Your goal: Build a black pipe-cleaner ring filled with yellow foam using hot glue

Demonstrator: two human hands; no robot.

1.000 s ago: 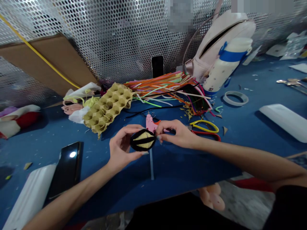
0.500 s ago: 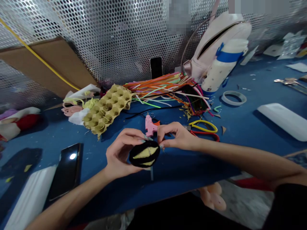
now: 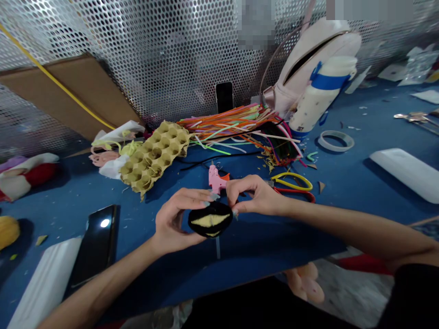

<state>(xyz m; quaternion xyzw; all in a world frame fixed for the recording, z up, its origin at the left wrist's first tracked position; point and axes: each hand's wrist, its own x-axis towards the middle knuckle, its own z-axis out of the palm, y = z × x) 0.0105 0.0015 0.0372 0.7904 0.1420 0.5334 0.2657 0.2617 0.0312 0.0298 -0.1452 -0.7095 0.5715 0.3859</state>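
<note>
My left hand (image 3: 180,219) is wrapped round a black fuzzy oval piece (image 3: 195,221) with pale yellow showing in gaps between its black bands. Fingers lie over its top, the thumb beneath. At its right edge my right hand (image 3: 252,196) is closed in a pinch, with thumb and forefinger against the rim; whether a strand lies between them is too small to make out. Just behind the hands lies a pink glue gun (image 3: 216,178) with an orange trigger. Pliers (image 3: 293,185) with one yellow and one red handle rest beyond my right wrist.
Behind stand an egg carton (image 3: 154,157), a pile of coloured pipe cleaners (image 3: 226,121) and a white bottle (image 3: 317,96) leaning by a pale bag (image 3: 291,68). A phone (image 3: 96,242) lies left. Right are a tape roll (image 3: 336,140) and a white block (image 3: 406,173).
The black piece has tilted a little and shifted slightly right along with both hands. At the far left edge a yellow round thing has come into view.
</note>
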